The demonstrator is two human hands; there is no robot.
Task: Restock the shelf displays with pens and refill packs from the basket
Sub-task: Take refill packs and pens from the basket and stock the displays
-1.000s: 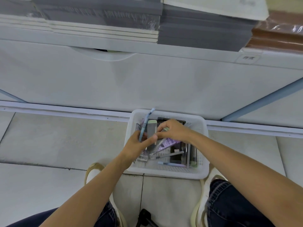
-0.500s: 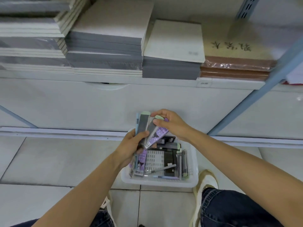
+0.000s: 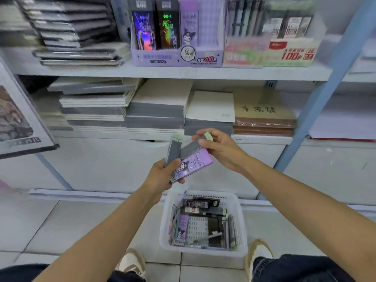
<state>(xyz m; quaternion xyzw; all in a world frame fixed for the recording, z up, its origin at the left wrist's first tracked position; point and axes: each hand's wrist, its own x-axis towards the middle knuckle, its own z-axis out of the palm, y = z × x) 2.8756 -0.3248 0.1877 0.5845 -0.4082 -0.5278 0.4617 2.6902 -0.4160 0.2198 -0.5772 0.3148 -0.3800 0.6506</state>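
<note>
Head view: both hands are up from the white lattice basket (image 3: 242,220) on the floor, so the packs are picked and shelving comes next. Left hand (image 3: 160,176) clamps grey packs; right hand (image 3: 221,151) pinches a flat, glossy purple Kuromi refill pack (image 3: 193,165), below its display box (image 3: 175,58).

Bright even light, motion-blurred, bowed edges

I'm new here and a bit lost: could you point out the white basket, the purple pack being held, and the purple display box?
white basket (image 3: 241,224), head view, right wall.
purple pack (image 3: 196,162), head view, printed front.
purple display box (image 3: 175,59), head view, front panel.
</note>
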